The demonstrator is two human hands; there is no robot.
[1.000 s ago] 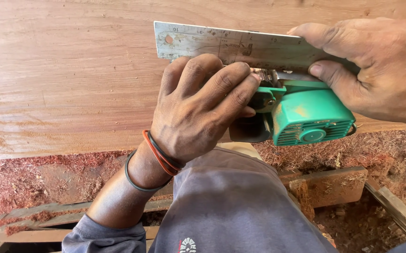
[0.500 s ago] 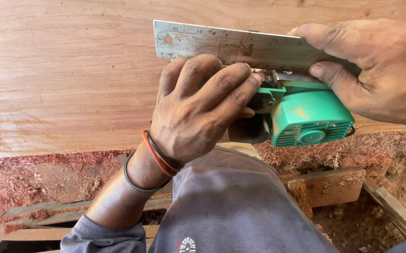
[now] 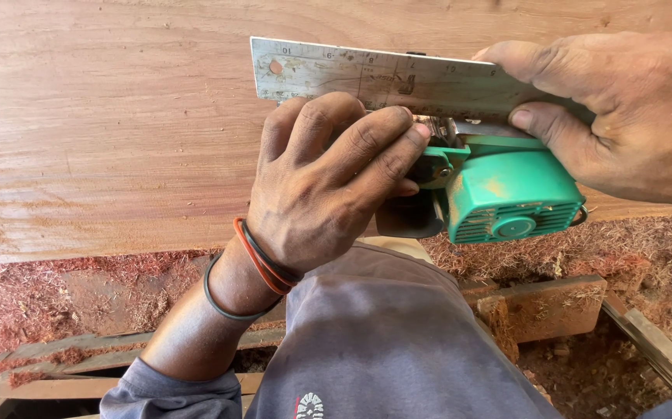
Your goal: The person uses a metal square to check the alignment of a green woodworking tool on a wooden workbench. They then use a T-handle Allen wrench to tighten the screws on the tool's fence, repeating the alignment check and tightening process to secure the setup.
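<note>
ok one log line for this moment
left hand: on green power tool | right hand: pressing steel ruler on tool | under: wood board

Reddish-brown wood board with fine streaky grain, bright green power tool with a dusty orange smudge, shiny silver metal ruler with dark marks, orange and black wristbands, grey-blue trouser leg, red sawdust, maybe damp
</note>
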